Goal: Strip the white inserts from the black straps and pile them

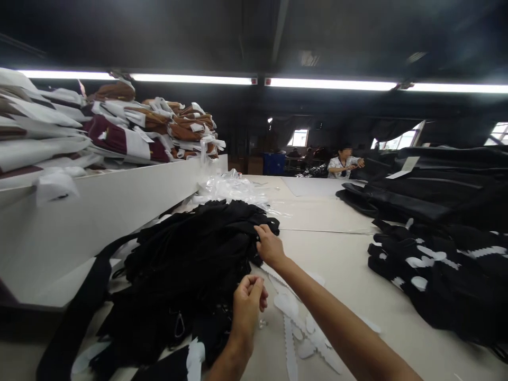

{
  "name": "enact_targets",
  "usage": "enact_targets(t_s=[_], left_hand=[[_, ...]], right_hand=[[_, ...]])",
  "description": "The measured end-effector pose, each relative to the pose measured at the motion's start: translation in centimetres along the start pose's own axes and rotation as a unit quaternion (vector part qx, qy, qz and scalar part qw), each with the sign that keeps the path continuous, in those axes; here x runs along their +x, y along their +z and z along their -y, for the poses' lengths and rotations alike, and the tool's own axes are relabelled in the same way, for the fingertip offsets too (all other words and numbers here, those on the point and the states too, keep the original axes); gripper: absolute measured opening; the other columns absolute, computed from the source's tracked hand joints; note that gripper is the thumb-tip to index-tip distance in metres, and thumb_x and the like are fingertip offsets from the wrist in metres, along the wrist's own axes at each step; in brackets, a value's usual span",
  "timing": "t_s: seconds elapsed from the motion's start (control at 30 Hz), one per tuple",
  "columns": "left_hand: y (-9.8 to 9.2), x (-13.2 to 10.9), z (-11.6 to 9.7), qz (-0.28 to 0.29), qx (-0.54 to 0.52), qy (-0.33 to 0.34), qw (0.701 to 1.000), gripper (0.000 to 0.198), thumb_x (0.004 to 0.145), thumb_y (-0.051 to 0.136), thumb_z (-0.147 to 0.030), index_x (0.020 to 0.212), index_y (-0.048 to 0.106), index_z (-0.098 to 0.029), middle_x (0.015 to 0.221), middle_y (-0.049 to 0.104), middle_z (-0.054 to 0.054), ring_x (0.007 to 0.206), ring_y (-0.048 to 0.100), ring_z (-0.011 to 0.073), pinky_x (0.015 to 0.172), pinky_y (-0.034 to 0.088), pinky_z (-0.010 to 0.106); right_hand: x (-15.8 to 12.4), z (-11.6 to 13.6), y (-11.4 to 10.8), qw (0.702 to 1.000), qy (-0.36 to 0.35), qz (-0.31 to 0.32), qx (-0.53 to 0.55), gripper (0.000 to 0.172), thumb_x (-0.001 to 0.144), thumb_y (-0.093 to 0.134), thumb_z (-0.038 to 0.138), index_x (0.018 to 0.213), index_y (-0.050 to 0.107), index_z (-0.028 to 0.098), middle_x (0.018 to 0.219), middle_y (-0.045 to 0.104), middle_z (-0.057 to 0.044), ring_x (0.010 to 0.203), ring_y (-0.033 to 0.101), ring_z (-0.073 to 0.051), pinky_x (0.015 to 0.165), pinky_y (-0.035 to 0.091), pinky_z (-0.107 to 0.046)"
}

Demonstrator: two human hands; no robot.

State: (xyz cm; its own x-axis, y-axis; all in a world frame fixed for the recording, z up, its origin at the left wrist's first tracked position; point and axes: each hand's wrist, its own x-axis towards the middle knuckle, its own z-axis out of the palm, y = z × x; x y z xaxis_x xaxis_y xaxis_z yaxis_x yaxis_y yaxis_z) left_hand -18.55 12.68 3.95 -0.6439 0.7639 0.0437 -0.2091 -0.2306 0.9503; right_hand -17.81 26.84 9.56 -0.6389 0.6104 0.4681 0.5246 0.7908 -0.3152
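Note:
A large heap of black straps (198, 238) lies in front of me, with a metal snap hook (179, 324) showing near its lower edge. At the heap's right end, my right hand (270, 246) has its fingers bent around the edge of a black strap. Closer to me, my left hand (248, 301) is closed, thumb against curled fingers, just off the heap's right side. Whatever may be in that pinch is too small to make out. White paper strips with wavy edges (291, 317) lie on the table right of my left hand.
Left, a white partition (99, 206) borders bundles of brown, maroon and white goods (154, 124). Clear plastic bags (234, 188) lie behind the heap on the pale table (333, 254). Black bags (444, 180) and black pieces with white paper (432, 270) stand right. A co-worker (342, 165) is farther back.

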Motion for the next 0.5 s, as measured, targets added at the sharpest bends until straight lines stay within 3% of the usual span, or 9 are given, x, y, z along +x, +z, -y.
enact_targets(t_s=[0.13, 0.27, 0.37, 0.5], left_hand=[[-0.8, 1.1, 0.6, -0.017, 0.001, -0.019, 1.000, 0.043, 0.065, 0.071, -0.055, 0.078, 0.058, -0.016, 0.058, 0.054, -0.001, 0.047, 0.046, 0.0105, 0.046, 0.033, 0.022], [-1.2, 1.6, 1.1, -0.007, 0.001, -0.037, 0.999, 0.044, 0.063, 0.071, -0.055, 0.078, 0.058, -0.016, 0.057, 0.054, -0.002, 0.047, 0.046, 0.0103, 0.046, 0.032, 0.022], [-1.3, 1.4, 1.1, 0.026, 0.000, -0.049, 0.998, 0.043, 0.063, 0.074, -0.052, 0.077, 0.058, -0.015, 0.058, 0.055, -0.002, 0.048, 0.046, 0.0101, 0.046, 0.033, 0.022], [-1.0, 1.0, 0.5, 0.083, -0.008, -0.054, 0.995, 0.037, 0.070, 0.076, -0.045, 0.080, 0.060, -0.013, 0.060, 0.056, -0.002, 0.050, 0.047, 0.0089, 0.048, 0.034, 0.020]], right_hand=[[4.6, -0.2, 1.2, 0.997, -0.019, 0.044, -0.057, 0.033, 0.094, 0.059, 0.026, 0.126, 0.056, 0.017, 0.128, 0.057, -0.011, 0.113, 0.058, -0.025, 0.093, 0.052, -0.045], [5.8, -1.1, -0.3, 0.994, -0.031, 0.074, -0.074, 0.029, 0.094, 0.061, 0.033, 0.117, 0.061, 0.015, 0.120, 0.062, -0.009, 0.105, 0.062, -0.023, 0.090, 0.053, -0.044], [5.6, -1.3, -4.4, 0.997, -0.032, 0.042, -0.058, 0.025, 0.094, 0.061, 0.029, 0.113, 0.061, 0.014, 0.112, 0.064, -0.008, 0.098, 0.064, -0.021, 0.085, 0.055, -0.040], [4.7, 1.2, -13.1, 0.995, -0.061, -0.080, -0.011, 0.026, 0.094, 0.050, 0.011, 0.119, 0.052, 0.018, 0.111, 0.065, -0.005, 0.100, 0.063, -0.017, 0.086, 0.050, -0.029]])
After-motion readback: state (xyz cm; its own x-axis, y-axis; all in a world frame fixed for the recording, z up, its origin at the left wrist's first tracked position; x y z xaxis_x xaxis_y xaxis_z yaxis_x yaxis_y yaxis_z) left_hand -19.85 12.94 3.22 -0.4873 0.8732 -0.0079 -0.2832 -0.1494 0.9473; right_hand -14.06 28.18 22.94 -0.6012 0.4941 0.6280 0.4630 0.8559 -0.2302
